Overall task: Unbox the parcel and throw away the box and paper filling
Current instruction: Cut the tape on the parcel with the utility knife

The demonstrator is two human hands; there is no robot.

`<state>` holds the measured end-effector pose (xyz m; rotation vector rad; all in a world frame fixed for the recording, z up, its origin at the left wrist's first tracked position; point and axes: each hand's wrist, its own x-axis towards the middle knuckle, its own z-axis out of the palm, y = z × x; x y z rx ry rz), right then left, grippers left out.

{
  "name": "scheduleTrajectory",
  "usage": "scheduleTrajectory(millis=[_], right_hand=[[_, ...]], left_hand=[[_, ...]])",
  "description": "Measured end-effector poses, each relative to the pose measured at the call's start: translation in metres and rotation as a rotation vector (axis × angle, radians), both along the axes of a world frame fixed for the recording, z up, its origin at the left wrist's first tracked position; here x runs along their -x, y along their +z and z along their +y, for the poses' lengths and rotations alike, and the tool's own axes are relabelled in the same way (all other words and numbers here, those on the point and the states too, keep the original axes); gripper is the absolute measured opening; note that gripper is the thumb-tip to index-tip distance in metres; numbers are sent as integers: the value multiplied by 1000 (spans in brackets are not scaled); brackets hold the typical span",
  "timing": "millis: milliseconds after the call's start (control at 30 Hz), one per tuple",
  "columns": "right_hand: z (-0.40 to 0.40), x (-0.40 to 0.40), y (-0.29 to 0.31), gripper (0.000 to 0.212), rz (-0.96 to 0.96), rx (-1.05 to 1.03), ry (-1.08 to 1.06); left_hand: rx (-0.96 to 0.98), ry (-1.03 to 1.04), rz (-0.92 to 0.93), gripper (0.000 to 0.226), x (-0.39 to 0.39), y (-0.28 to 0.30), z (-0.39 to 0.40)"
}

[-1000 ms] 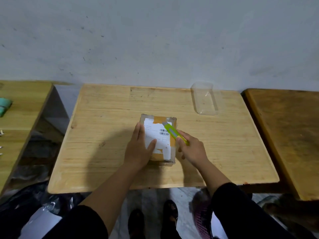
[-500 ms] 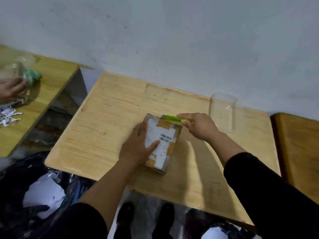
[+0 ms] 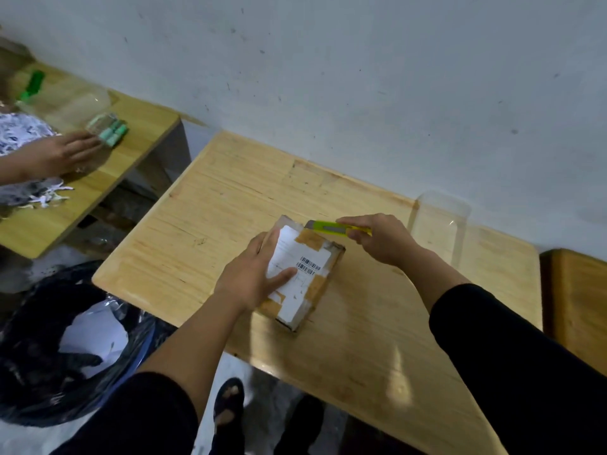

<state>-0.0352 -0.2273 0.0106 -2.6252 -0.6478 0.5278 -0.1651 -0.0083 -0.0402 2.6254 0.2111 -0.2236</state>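
Note:
A small cardboard parcel (image 3: 312, 274) with a white shipping label and brown tape lies in the middle of the wooden table (image 3: 230, 198). My left hand (image 3: 256, 274) lies flat on its left half and presses it down. My right hand (image 3: 377, 238) grips a yellow-green box cutter (image 3: 331, 228), whose tip rests at the parcel's far edge. The parcel's flaps are closed.
A clear plastic container (image 3: 440, 224) stands at the table's back right. A bin lined with a black bag (image 3: 62, 343) holding white paper sits on the floor at the left. Another person's hand (image 3: 62, 152) works at the left table (image 3: 108, 172). A third table (image 3: 581, 307) is at right.
My right hand has carried the cutter from the parcel's top face round to its far edge. The view has swung left, bringing the bin and the other person's hand into sight.

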Motion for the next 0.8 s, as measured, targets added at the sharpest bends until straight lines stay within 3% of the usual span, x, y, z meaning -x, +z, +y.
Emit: scheduleTrajectory(millis=[333, 600, 800], right_hand=[[6, -2, 0, 32, -12, -19, 9], [-6, -8, 13, 37, -32, 187, 120], [-15, 3, 15, 37, -22, 175, 109]], left_hand=[[7, -11, -6, 84, 0, 7, -2], [14, 2, 28, 84, 0, 12, -1], [3, 7, 34, 85, 2, 10, 1]])
